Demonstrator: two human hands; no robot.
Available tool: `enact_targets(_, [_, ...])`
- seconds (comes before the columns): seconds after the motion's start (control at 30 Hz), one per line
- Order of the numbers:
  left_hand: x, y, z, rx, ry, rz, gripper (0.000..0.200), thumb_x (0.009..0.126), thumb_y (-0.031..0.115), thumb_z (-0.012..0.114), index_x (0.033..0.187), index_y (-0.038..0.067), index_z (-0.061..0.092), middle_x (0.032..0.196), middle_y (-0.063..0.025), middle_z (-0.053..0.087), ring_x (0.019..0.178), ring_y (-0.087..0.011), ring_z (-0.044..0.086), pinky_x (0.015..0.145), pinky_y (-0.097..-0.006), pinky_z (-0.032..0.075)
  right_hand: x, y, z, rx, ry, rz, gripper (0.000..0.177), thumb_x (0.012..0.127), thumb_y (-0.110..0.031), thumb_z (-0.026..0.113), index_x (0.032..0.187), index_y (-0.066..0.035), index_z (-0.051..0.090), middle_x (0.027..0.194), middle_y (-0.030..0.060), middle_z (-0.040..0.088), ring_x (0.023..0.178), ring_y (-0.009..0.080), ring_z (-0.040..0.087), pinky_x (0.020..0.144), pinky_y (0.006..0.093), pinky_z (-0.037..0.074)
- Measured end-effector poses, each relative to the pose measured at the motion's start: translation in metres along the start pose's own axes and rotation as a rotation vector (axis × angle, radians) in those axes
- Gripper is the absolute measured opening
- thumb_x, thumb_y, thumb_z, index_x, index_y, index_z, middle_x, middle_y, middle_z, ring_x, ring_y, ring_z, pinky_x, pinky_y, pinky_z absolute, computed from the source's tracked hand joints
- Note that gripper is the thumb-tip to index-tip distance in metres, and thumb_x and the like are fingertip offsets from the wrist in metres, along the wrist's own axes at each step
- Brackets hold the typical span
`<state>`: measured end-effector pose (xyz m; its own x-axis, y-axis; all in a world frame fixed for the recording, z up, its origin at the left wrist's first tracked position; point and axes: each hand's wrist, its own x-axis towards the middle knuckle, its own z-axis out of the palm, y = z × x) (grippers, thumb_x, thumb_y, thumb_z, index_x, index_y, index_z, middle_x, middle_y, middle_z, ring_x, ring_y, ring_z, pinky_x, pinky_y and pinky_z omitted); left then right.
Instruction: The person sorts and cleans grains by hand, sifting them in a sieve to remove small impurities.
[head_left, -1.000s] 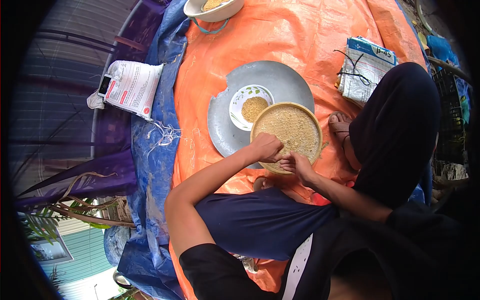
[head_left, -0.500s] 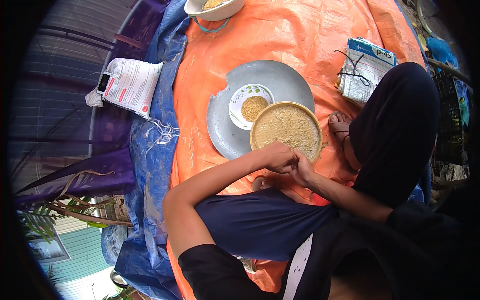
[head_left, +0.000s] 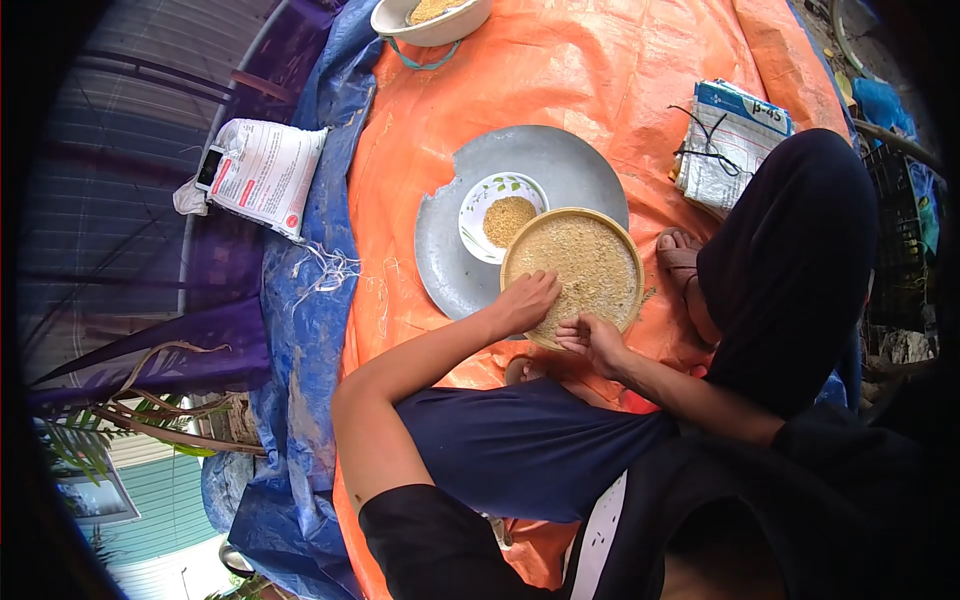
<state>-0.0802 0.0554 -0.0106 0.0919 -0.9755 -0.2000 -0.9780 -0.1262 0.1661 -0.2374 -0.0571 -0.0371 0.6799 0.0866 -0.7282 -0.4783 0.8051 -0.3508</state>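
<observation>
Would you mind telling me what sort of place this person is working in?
Probably an outdoor yard, though I cannot be certain: an orange tarp is spread beneath the work, green fronds show at the lower left, and teal ribbed panels stand beside them.

Orange tarp, creased. Directly on it: basin, far left; grey tray, middle, edge broken at left; folded sacks, far right; sandalled foot, right. Tray bears: bowl, about its middle; basket overlaps its near right edge. Blue tarp, left: white strings.
</observation>
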Motion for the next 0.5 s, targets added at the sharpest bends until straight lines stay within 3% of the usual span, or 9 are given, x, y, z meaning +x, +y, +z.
enact_targets(0.07, [-0.0018, -0.0003, 0.0107, -0.008, -0.012, 0.034, 0.045, 0.07, 0.009, 0.058, 0.112, -0.004, 0.048, 0.109, -0.0185, 0.049, 0.096, -0.0307, 0.054, 0.079, -0.038, 0.046, -0.0013, 0.0, 0.0013, -0.011, 0.005, -0.006, 0.042, 0.093, -0.028, 0.035, 0.105, 0.008, 0.053, 0.094, 0.0164, 0.06, 0.089, 0.0226, 0.061, 0.081, 0.0305, 0.05])
enact_targets(0.27, [0.0009, -0.0031, 0.0116, 0.031, -0.074, 0.08, 0.033, 0.076, 0.008, 0.051, 0.107, -0.004, 0.051, 0.106, -0.0163, 0.05, 0.094, -0.0277, 0.055, 0.077, -0.0351, 0.047, -0.0033, -0.0005, 0.0024, -0.025, 0.019, -0.023, 0.037, 0.091, -0.025, 0.041, 0.101, 0.007, 0.056, 0.088, 0.0147, 0.062, 0.083, 0.021, 0.062, 0.076, 0.0288, 0.051])
enact_targets(0.5, [0.0043, -0.0072, 0.0079, 0.094, -0.051, 0.137, 0.016, 0.077, 0.009, 0.051, 0.09, 0.0, 0.055, 0.093, -0.0115, 0.051, 0.087, -0.0236, 0.056, 0.074, -0.0327, 0.048, 0.0, -0.0001, 0.0013, -0.033, 0.035, -0.028, 0.036, 0.094, -0.025, 0.041, 0.098, 0.006, 0.057, 0.085, 0.0142, 0.063, 0.078, 0.02, 0.063, 0.072, 0.0277, 0.052])
